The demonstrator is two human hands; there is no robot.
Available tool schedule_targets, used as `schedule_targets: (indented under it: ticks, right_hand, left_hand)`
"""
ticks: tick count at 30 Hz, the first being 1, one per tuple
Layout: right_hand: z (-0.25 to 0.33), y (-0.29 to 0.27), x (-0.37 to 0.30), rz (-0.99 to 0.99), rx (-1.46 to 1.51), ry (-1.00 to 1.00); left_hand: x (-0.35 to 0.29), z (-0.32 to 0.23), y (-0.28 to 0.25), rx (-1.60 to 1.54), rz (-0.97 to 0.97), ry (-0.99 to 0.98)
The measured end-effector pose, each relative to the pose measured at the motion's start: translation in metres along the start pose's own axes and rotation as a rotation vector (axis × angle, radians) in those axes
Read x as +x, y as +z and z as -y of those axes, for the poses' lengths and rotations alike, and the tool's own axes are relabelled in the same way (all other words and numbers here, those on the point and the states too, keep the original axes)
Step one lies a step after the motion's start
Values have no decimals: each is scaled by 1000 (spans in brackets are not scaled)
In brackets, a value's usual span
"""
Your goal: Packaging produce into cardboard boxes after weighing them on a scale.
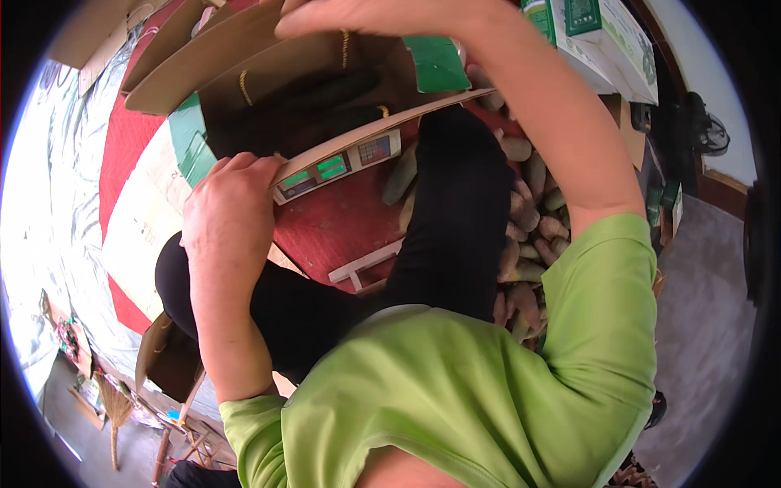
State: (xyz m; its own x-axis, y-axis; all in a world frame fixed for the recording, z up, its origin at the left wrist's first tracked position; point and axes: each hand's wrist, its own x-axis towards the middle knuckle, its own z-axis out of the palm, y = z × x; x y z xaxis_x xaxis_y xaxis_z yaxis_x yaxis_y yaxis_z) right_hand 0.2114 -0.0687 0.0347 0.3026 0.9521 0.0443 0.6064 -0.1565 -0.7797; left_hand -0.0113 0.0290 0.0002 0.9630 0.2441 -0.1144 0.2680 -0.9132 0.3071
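An open cardboard box (301,61) with green corner tabs and yellow rope handles stands in front of me. Dark, elongated green shapes (342,89), probably vegetables, lie in its shadowed inside. The near flap (342,140) is under my left hand (232,199), whose fingers wrap over its left end. Across the far side reaches my right arm. My right hand (342,16) is at the far flap (203,69), fingers stretched leftward and partly cut off by the picture's top edge. Below the near flap shows a digital scale's lit display (332,167).
Many loose elongated brown and green vegetables (529,220) lie right of my leg (455,195), on red cloth (342,228). White-and-green cartons (610,49) stand at the far right. A straw broom (116,411) and a fan (708,130) are farther off.
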Motion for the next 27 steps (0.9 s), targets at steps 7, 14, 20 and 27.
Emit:
schedule_targets:
  ticks: [7,14,20,27]
  right_hand:
    - [-111,-38,-157,-491,179,526]
    - [-269,156,-341,-707,305,819]
    - [-263,262,-378,-437,-18,1190]
    - [-254,288,-354,-729,931,1782]
  left_hand:
    - [4,0,9,-38,-17,-2]
    - [8,0,10,-68,9,25]
    - [6,7,12,-65,39,-76]
    - [6,2,10,-122,13,-94]
